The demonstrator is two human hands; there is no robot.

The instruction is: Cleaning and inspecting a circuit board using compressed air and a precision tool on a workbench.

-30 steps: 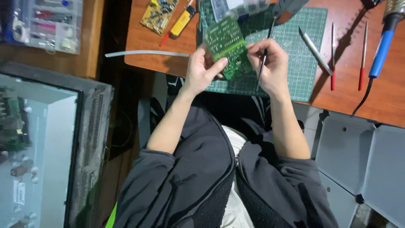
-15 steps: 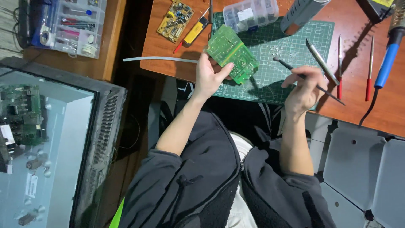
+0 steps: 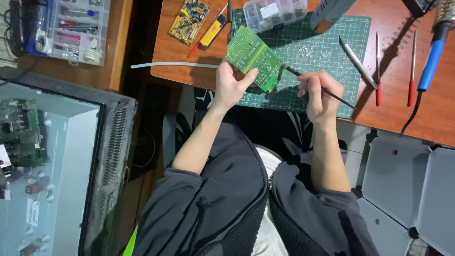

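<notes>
Over the green cutting mat (image 3: 327,40): left hand (image 3: 231,84) pinching green circuit board (image 3: 254,58); right hand (image 3: 321,95) gripping thin black tool (image 3: 318,88), tip newly returned to the board's edge — probing resumes.

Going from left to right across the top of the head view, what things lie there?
Clear plastic organizer box → small yellow circuit board → yellow-handled tool → green circuit board held by the left hand → right hand with a thin black tool → red-handled screwdrivers → blue-handled soldering iron.
</notes>
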